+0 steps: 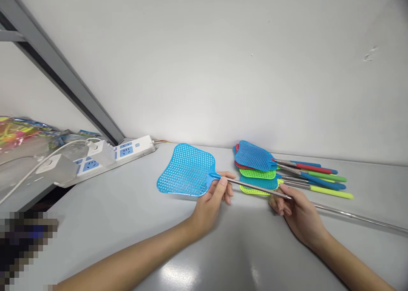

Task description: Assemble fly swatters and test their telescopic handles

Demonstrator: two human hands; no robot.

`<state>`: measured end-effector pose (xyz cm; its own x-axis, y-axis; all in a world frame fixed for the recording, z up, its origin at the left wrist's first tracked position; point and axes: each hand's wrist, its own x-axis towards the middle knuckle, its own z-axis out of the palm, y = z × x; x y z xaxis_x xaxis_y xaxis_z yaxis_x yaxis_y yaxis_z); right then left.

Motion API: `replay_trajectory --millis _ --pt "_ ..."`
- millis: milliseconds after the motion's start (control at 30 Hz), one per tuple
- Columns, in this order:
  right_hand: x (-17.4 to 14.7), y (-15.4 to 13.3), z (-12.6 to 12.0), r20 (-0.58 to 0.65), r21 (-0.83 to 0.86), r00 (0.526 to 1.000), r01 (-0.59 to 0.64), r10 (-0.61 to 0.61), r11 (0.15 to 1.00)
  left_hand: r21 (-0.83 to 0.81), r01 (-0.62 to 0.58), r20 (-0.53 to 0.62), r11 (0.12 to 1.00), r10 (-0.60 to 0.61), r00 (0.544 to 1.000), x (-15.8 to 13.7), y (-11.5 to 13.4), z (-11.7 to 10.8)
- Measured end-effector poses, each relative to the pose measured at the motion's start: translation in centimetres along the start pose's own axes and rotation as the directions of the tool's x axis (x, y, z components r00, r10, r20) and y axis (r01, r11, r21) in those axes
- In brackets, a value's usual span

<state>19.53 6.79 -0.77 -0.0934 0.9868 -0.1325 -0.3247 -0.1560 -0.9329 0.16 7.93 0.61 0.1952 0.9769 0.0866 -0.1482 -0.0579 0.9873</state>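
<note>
A blue fly swatter (188, 171) with a perforated head and a long, extended metal rod is held above the table. My left hand (213, 197) is closed around the rod close to the blue head. Farther along, my right hand (296, 210) pinches the same rod between thumb and fingers. The rod runs on past it and out of view at the right edge, so its handle end is hidden. Just behind my hands lies a stack of fly swatters (255, 157) in blue, red, green and yellow, their coloured grips pointing right.
A white power strip (132, 149) with plugs and cables lies at the left beside a grey metal frame post (79, 87). Clear plastic bags with colourful contents (28, 138) are at far left. A white wall (204, 61) rises behind the grey table (121, 227).
</note>
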Motion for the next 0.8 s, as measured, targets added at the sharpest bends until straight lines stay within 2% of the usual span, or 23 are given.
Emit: replay_trajectory --millis 333,567,800 --pt "-0.06 0.14 -0.2 -0.001 0.031 1.0 -0.014 0.014 0.999 0.007 0.041 0.001 0.999 -0.041 0.999 -0.13 -0.12 0.04" --pt "0.0 0.13 -0.2 0.023 0.048 1.0 -0.019 0.018 0.999 -0.062 0.072 -0.032 0.996 -0.074 0.997 -0.32 0.02 0.42" --pt "0.09 -0.02 -0.26 0.062 0.0 0.998 -0.003 0.002 1.0 -0.162 0.017 0.07 0.987 -0.005 0.998 -0.35 -0.22 0.15"
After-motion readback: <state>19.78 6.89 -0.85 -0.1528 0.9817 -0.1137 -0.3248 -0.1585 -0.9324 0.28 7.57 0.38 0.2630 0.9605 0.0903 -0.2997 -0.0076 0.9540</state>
